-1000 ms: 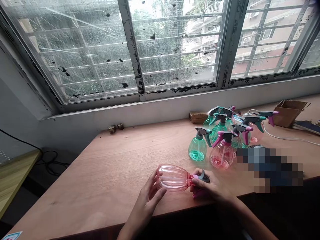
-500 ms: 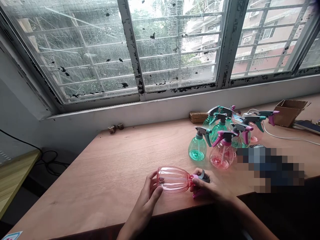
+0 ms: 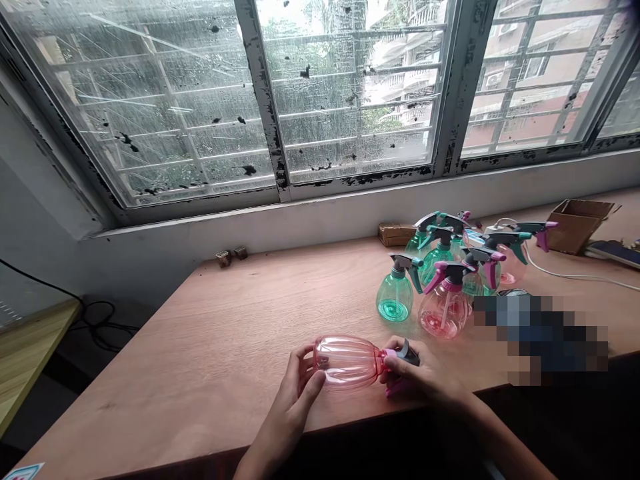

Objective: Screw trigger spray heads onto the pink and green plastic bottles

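Sideways at the lower centre of the frame, a pink spray bottle (image 3: 346,360) is held between two hands. The right hand (image 3: 420,367) has its fingers closed around the neck and spray head (image 3: 411,353); the left hand (image 3: 294,393) has its fingers curled round the base. Right of centre, a green spray bottle (image 3: 394,303) stands upright on the bench (image 3: 210,347), just left of a cluster.
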Tool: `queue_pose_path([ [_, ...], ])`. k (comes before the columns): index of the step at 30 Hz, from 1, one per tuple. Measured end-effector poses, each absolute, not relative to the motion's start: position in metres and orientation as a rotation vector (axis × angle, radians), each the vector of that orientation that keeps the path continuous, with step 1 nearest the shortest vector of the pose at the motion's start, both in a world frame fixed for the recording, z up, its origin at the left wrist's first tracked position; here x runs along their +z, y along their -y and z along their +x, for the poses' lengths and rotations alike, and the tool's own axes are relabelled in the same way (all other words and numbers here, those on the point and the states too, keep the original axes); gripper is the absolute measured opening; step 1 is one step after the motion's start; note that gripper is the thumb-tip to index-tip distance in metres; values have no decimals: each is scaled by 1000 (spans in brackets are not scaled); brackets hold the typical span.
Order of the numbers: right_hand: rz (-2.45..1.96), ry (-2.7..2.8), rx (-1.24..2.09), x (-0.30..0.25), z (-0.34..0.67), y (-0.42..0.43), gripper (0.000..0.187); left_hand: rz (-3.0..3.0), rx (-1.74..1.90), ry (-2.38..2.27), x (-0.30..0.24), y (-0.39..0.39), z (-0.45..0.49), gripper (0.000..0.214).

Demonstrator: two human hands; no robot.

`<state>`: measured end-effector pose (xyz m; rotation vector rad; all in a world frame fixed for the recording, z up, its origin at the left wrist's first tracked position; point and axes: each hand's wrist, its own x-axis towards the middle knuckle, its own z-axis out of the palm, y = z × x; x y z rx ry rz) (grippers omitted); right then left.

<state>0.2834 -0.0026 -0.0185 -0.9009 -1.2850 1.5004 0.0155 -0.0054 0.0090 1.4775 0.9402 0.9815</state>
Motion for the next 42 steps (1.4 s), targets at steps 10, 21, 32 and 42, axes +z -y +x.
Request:
queue_pose_path([
  [10, -902, 1291, 1499, -20, 285, 2, 39, 1471, 994, -949, 11, 6, 16, 42],
  [21, -848, 1301, 1502, -25, 286, 0, 34, 1466, 981, -954, 12, 7, 16, 43],
  [32, -833, 1304, 1501, -28, 287, -2, 31, 1456, 990, -940, 11, 6, 17, 45],
  [42, -834, 1300, 1499, -32, 287, -2, 31, 1473, 988, -959, 8, 5, 16, 46],
])
